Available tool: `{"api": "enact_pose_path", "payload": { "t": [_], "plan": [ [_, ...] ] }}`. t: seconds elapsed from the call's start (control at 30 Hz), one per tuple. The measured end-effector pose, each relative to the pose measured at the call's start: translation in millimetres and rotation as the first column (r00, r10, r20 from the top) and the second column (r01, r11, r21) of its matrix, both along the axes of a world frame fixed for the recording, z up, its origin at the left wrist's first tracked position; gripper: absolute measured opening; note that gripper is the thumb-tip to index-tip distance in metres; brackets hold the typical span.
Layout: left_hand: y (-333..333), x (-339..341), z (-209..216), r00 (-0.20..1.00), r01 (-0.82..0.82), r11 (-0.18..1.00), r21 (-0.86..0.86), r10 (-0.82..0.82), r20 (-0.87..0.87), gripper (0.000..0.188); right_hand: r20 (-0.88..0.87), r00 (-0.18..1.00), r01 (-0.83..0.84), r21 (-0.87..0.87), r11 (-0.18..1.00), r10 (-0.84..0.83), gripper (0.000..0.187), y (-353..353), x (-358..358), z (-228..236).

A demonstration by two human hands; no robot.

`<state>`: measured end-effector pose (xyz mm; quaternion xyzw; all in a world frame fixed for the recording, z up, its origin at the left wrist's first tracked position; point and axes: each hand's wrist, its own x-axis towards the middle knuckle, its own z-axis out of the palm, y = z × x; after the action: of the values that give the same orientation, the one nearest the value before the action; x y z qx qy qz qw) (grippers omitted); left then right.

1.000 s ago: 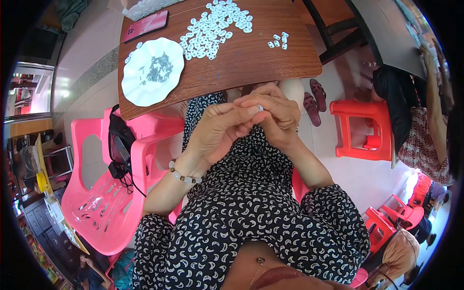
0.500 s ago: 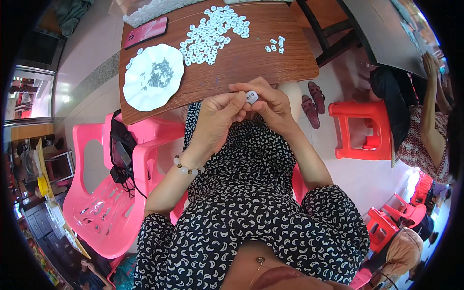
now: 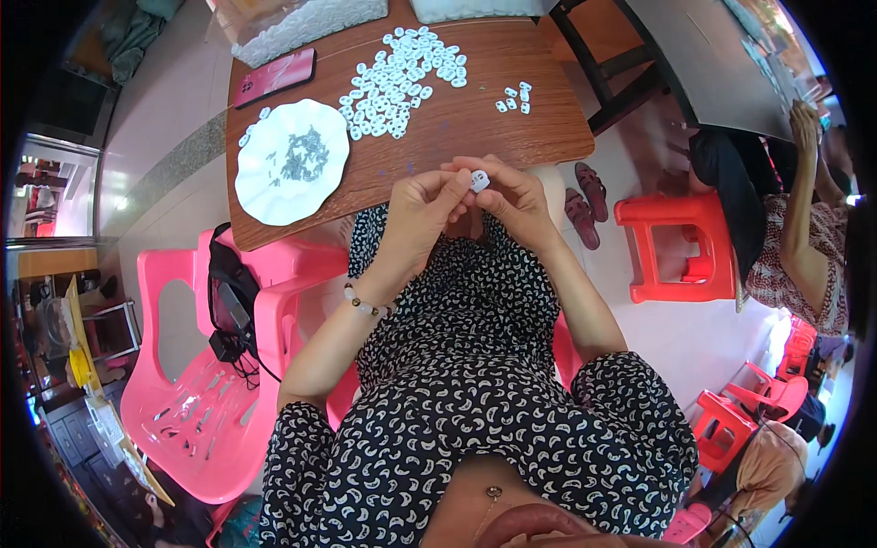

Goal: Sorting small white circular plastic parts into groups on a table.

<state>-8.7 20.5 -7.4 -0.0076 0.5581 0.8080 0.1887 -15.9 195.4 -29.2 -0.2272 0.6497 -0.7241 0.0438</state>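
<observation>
Just off the table's near edge, my left hand (image 3: pixel 420 215) and my right hand (image 3: pixel 519 203) meet, fingers closed in a pinch. Between their fingertips is a small white oval plastic piece (image 3: pixel 480 180) with dark openings in its face. A white wavy-rimmed plate (image 3: pixel 260 199) stands at the table's left, bearing a scatter of tiny grey metal-looking bits (image 3: pixel 307 155). Beyond my hands spreads a heap of similar white oval pieces (image 3: pixel 388 91). Several more pieces (image 3: pixel 513 99) lie apart, farther right.
A pink phone-like slab (image 3: pixel 274 79) lies on the brown wooden table (image 3: pixel 475 119). White-filled containers (image 3: pixel 315 26) line its far edge. A pink chair (image 3: pixel 192 429) holds a black bag (image 3: pixel 233 283) at left. Right are a red stool (image 3: pixel 681 242) and another person (image 3: pixel 804 237).
The view has tilted slightly, bringing more of the far containers in. My hands stay together on the white piece, which appears slightly turned.
</observation>
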Motion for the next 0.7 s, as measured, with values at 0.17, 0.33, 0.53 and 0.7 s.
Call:
{"api": "enact_pose_path", "payload": {
  "t": [0.17, 0.33, 0.53, 0.7],
  "plan": [
    [5, -11, -1, 0.995, -0.012, 0.997, -0.076, 0.005, -0.095, 0.030, 0.104, 0.994, 0.035, -0.088, 0.995, -0.026, 0.049, -2, -4, -5],
    [1, -12, 0, 0.992, 0.007, 0.997, -0.076, -0.016, -0.127, 0.029, 0.104, 0.994, 0.047, -0.099, 0.994, -0.037, 0.040, -6, -4, -3],
    [-4, -15, -11, 0.998, 0.055, 0.999, 0.001, -0.055, -0.027, 0.030, 0.168, 0.983, 0.092, -0.109, 0.990, -0.073, 0.037, -11, 3, 0],
    [-9, -18, -16, 0.994, 0.109, 0.992, 0.062, -0.108, -0.014, 0.034, 0.177, 0.980, 0.099, -0.070, 0.993, -0.085, 0.036, -11, 3, -4]
  ]
}}
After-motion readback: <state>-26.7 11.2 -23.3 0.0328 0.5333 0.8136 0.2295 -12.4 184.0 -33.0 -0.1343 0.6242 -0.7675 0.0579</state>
